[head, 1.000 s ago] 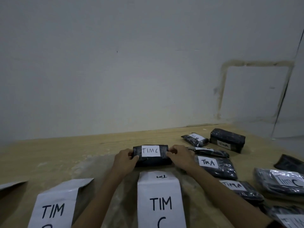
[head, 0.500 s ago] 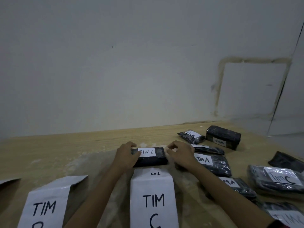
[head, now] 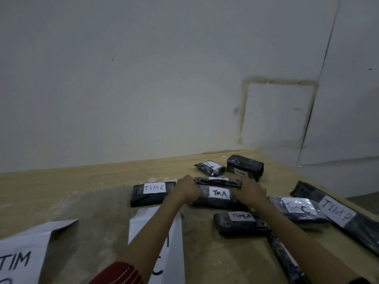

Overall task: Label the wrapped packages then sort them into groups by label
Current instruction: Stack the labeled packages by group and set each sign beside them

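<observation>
Head camera shows the left hand (head: 187,188) and the right hand (head: 251,191) closed on the two ends of the TIM A package (head: 217,196), which lies on the worktop (head: 82,191) between other wrapped packages. I judge sorting is going on; next it must be lifted to the A group, away from the TIM C package (head: 152,192) beside.

Nine black wrapped packages (head: 152,194), two white paper signs (head: 22,261) and two hands (head: 187,190) show.
</observation>
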